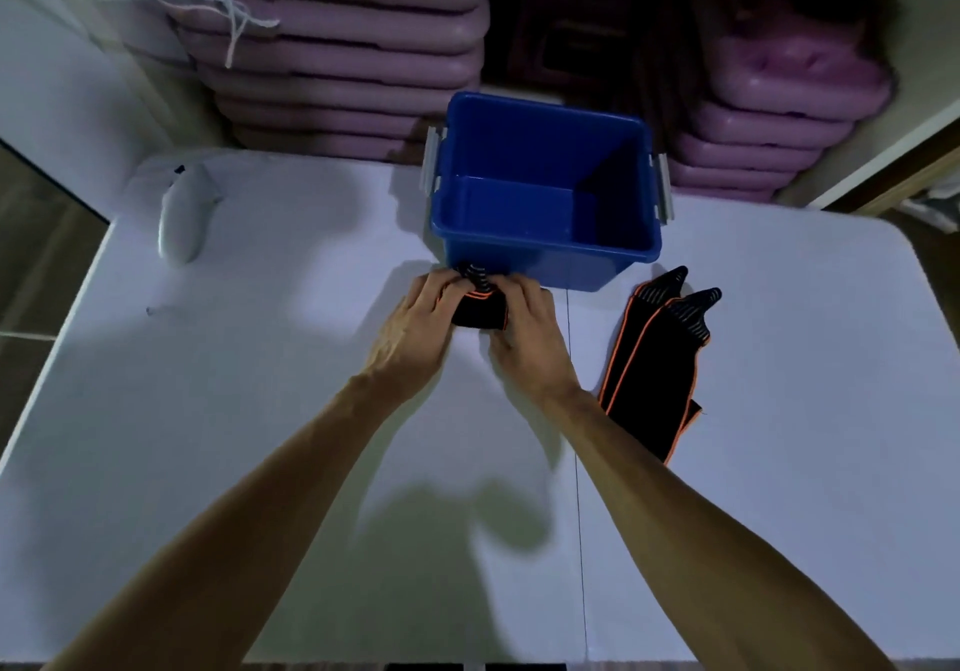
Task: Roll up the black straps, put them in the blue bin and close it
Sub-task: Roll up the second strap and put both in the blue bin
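Both hands — left (pixel 423 314), right (pixel 522 319) — grip a rolled, orange-edged black strap (pixel 478 311) beside the glossy blue bin (pixel 545 254).

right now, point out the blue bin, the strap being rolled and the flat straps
blue bin (pixel 540 249), head view, front wall
strap being rolled (pixel 479 312), head view, black roll between both hands
flat straps (pixel 655 369), head view, middle of the black fabric

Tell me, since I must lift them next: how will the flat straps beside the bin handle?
The flat straps look like thin fabric lying limp on the table, so they will probably droop. Unrolled, they seem unlikely to roll away. They are probably light.
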The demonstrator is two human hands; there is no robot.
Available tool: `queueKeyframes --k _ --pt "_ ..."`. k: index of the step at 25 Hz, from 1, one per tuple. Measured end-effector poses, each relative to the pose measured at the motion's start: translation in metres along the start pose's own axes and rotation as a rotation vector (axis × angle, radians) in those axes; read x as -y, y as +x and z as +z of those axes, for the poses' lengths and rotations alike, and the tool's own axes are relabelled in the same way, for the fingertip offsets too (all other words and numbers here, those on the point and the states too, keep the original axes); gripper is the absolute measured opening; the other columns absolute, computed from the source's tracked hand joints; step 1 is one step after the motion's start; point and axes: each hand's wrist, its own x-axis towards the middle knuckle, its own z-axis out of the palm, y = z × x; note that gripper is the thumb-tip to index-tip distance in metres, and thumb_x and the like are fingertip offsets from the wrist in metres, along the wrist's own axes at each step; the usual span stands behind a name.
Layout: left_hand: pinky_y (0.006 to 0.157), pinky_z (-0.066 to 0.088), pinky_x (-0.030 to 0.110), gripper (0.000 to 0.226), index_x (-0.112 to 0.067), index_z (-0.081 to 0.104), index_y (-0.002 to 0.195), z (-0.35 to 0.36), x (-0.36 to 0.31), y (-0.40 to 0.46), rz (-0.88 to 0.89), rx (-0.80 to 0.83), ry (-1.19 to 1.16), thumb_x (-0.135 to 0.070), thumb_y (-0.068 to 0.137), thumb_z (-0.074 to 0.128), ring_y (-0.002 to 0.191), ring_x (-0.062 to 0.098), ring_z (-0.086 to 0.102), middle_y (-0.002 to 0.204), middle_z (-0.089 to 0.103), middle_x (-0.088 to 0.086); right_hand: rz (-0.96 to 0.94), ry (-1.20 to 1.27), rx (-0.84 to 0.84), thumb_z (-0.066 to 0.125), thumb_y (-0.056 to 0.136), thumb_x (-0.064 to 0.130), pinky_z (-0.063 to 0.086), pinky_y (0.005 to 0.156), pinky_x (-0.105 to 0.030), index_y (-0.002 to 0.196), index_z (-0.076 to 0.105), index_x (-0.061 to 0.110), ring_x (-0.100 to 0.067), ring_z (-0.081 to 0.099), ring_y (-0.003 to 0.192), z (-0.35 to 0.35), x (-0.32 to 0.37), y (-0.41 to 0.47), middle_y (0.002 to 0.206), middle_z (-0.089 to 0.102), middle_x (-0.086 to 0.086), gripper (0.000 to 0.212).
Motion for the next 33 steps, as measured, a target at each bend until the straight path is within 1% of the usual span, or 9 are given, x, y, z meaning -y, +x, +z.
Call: queueKeyframes --k 5,8,12,17,22,25,29,31,33 --pt "0.109 0.039 0.041 0.060 -0.012 0.042 0.137 -0.003 -0.001 -0.010 0.045 -0.001 0.074 -0.004 0.081 0.061 0.133 0.029 0.038 0.146 0.039 0.013 0.090 -0.025 0.029 0.062 0.083 0.013 0.040 0.108 -0.041 0.152 0.017 0.030 -0.022 0.030 0.135 0.003 0.002 -0.014 0.155 0.023 0.000 0.084" --pt "0.114 0.031 0.038 0.063 -0.013 0.039 0.140 -0.003 -0.015 -0.026 0.007 -0.036 0.031 -0.007 0.082 0.062 0.139 0.028 0.032 0.151 0.033 0.012 0.128 0.031 0.019 0.061 0.090 0.024 0.033 0.111 -0.040 0.154 0.009 0.031 -0.023 0.022 0.142 -0.004 0.007 -0.032 0.158 0.015 0.000 0.083" --pt "0.104 0.036 0.037 0.047 -0.011 0.051 0.129 0.015 -0.041 -0.058 0.054 -0.098 0.125 -0.014 0.083 0.061 0.127 0.030 0.044 0.140 0.046 0.014 0.178 -0.005 -0.033 0.059 0.094 0.031 0.030 0.110 -0.035 0.150 0.028 0.029 -0.021 0.026 0.139 -0.038 0.000 -0.073 0.153 0.027 -0.001 0.063" --pt "0.092 0.048 0.041 0.028 -0.016 0.059 0.114 0.064 -0.096 -0.058 0.098 0.098 -0.038 -0.024 0.088 0.050 0.107 0.025 0.054 0.118 0.056 0.005 0.294 -0.092 -0.178 0.062 0.092 0.020 0.042 0.102 -0.043 0.132 0.053 0.021 -0.023 0.045 0.120 -0.095 -0.055 -0.115 0.131 0.050 -0.004 0.041" --pt "0.084 0.051 0.036 0.036 -0.014 0.054 0.117 0.110 -0.151 -0.031 -0.273 0.210 -0.294 -0.033 0.088 0.059 0.089 0.022 0.060 0.107 0.058 0.007 0.664 0.138 -0.178 0.057 0.094 0.028 0.041 0.100 -0.036 0.138 0.045 0.022 -0.024 0.046 0.121 -0.137 -0.102 -0.138 0.127 0.051 -0.006 0.045" --pt "0.078 0.048 0.029 0.033 -0.013 0.052 0.117 0.131 -0.180 -0.029 -0.367 0.268 -0.286 -0.022 0.087 0.061 0.090 0.024 0.061 0.102 0.063 0.010 0.680 0.255 -0.110 0.060 0.094 0.032 0.048 0.095 -0.039 0.138 0.046 0.019 -0.025 0.057 0.112 -0.144 -0.117 -0.146 0.113 0.058 -0.004 0.047" --pt "0.060 0.044 0.008 0.025 -0.012 0.059 0.112 0.142 -0.216 -0.051 -0.397 0.448 -0.469 -0.010 0.087 0.062 0.071 0.013 0.064 0.087 0.066 0.003 0.649 0.231 -0.102 0.061 0.092 0.025 0.045 0.095 -0.036 0.138 0.045 0.017 -0.024 0.054 0.113 -0.160 -0.137 -0.159 0.113 0.054 -0.001 0.049" --pt "0.056 0.044 0.008 0.015 -0.017 0.065 0.093 0.139 -0.216 -0.044 -0.418 0.378 -0.519 -0.004 0.088 0.059 0.063 0.009 0.062 0.079 0.065 0.002 0.634 0.169 -0.071 0.061 0.092 0.030 0.044 0.097 -0.040 0.139 0.044 0.019 -0.026 0.051 0.118 -0.173 -0.151 -0.170 0.121 0.054 -0.002 0.052" --pt "0.055 0.049 0.019 0.027 -0.023 0.061 0.080 0.132 -0.199 -0.021 -0.542 0.161 -0.565 0.002 0.089 0.054 0.062 0.018 0.059 0.078 0.061 0.005 0.601 0.068 -0.041 0.060 0.091 0.042 0.041 0.099 -0.044 0.141 0.042 0.025 -0.026 0.047 0.122 -0.182 -0.157 -0.178 0.133 0.052 -0.002 0.055"
